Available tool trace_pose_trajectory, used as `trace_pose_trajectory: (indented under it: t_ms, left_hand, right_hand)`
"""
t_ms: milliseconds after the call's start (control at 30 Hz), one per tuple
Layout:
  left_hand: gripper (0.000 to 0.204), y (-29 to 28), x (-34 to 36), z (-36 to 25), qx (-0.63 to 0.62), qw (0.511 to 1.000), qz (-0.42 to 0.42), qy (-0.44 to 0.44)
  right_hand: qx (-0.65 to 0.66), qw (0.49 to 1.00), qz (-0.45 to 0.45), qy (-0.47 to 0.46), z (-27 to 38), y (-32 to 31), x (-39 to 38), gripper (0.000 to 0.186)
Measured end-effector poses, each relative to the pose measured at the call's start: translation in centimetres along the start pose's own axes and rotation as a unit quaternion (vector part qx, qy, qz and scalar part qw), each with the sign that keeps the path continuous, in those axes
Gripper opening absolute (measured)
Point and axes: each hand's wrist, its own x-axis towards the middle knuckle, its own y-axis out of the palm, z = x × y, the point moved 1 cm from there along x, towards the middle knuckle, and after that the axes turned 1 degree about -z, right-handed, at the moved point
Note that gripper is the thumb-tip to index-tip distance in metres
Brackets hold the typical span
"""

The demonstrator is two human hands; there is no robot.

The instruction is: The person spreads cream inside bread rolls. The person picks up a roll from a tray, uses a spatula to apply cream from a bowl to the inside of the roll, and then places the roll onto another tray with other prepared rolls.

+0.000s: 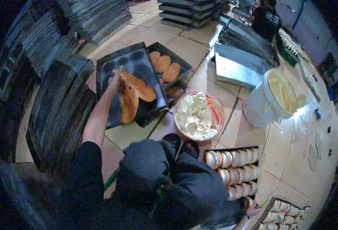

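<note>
My left hand [114, 82] reaches over a dark baking tray [140, 57], its fingers closed at the edge of several golden oval buns [129, 94]. These buns lie bunched and tilted against each other, so the exact grip is partly hidden. Low on the right, my right hand [254, 209] grips a thin tool with a green handle [264, 203]; its working end is too small to make out. That hand is beside a tray of cream-filled buns [240, 170], standing in rows. Between my feet and the bun trays sits a red-rimmed bowl of pale cream [197, 115].
Another tray of buns [171, 71] lies under the first. A white bucket [259, 103] stands right of the bowl, near metal trays [238, 69]. Stacked trays [61, 111] line the left. More filled buns [284, 214] are at lower right. A person [266, 21] is far right.
</note>
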Motion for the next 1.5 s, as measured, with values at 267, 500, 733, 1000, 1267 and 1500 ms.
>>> trace_pose_trajectory:
  t_ms: [267, 500, 733, 1000, 1267, 1500]
  left_hand:
    - [0.033, -2.5, 0.3, -6.3, -0.175, 0.973, 0.085, 0.120]
    - [0.019, -6.4, -5.8, -11.2, -0.101, 0.958, 0.267, -0.005]
    - [0.041, -7.1, -10.2, -8.6, -0.276, 0.916, 0.293, -0.006]
    - [0.052, -10.5, -17.2, -6.3, -0.282, 0.915, 0.277, -0.081]
    - [0.051, -17.4, -17.9, -7.5, -0.285, 0.937, 0.190, 0.069]
    - [0.051, -24.0, -17.6, -7.7, -0.362, 0.910, 0.151, 0.136]
  right_hand:
    - [0.251, 0.950, 0.076, -0.168, 24.6, 0.2, -2.2, 0.028]
    - [0.368, 0.765, 0.410, -0.334, 56.8, -0.9, -13.9, 0.014]
    - [0.306, 0.619, 0.701, -0.178, 68.1, 13.8, -34.4, 0.045]
    - [0.258, 0.687, 0.662, -0.150, 63.9, 26.4, -42.6, 0.049]
    - [0.514, 0.383, 0.767, -0.013, 68.5, 16.4, -40.7, 0.014]
    - [0.555, 0.445, 0.701, -0.045, 72.5, 14.0, -36.9, 0.020]
